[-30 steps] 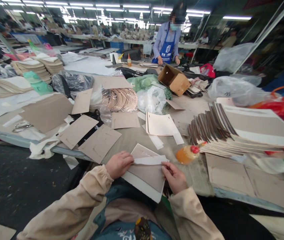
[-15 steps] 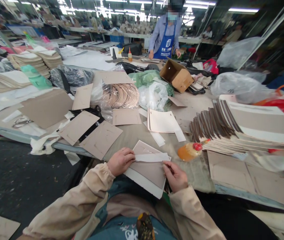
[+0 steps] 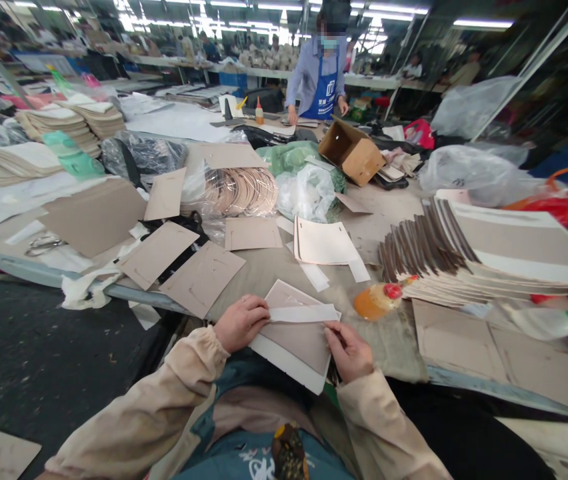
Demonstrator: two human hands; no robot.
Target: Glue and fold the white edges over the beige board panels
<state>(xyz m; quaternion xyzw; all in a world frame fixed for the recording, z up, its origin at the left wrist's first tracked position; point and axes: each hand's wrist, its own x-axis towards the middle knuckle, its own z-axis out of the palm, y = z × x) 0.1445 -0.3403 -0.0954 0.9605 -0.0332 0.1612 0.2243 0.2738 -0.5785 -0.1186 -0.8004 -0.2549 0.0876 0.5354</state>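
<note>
A white strip (image 3: 304, 313) lies across a grey-beige panel (image 3: 297, 343) with white borders, tilted at the table's front edge. My left hand (image 3: 242, 323) is closed at the strip's left end and the panel's left side. At the right end of the strip, my right hand (image 3: 349, 350) pinches its lower corner between thumb and fingers. An orange glue bottle (image 3: 377, 301) with a red cap lies to the right of the panel. Cream panels (image 3: 325, 241) and more white strips (image 3: 315, 275) are just beyond.
Grey-beige boards (image 3: 203, 279) lie to the left, near scissors (image 3: 45, 245). A large fanned stack of panels (image 3: 529, 243) stands on the right. Farther back are plastic bags (image 3: 307, 190), an open cardboard box (image 3: 351, 152) and a person in a blue apron (image 3: 325, 87).
The person across the table has shifted slightly left and leans lower. My hands, the strip and the panel have barely moved.
</note>
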